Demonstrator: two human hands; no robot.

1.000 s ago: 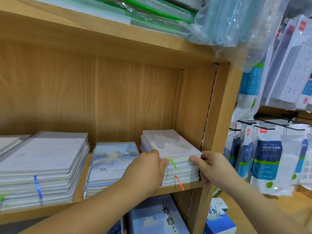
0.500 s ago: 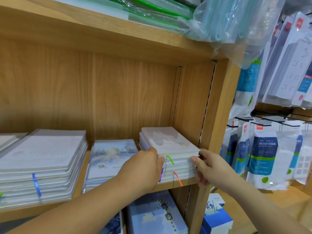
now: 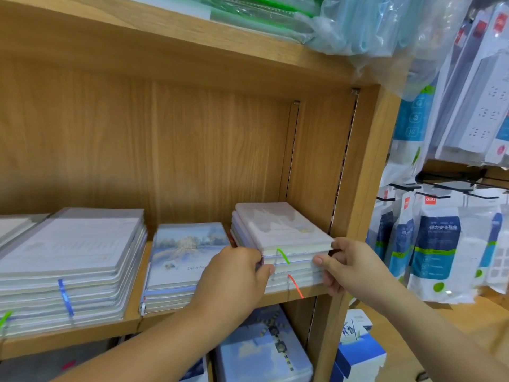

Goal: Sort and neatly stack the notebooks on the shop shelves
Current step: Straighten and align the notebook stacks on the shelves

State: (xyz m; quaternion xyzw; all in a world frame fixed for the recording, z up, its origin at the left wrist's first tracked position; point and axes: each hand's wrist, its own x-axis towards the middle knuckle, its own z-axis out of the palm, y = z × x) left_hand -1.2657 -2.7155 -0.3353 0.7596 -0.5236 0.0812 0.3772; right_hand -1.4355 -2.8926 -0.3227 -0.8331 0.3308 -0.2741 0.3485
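A small stack of pale notebooks with green and red ribbon markers stands at the right end of the wooden shelf. My left hand grips the stack's front left corner, thumb on the front edge. My right hand grips the front right corner, thumb against the page edges. Left of it lies a lower stack with a snowy-landscape cover, and further left a wide stack of large grey notebooks with a blue ribbon.
The shelf's right upright stands right beside the held stack. Plastic-wrapped folders overhang the shelf above. Packaged power strips hang on hooks to the right. Blue-covered notebooks and a blue box sit below.
Both hands stay on the small stack. The stack's front edges look a little more even, and the view has drifted slightly.
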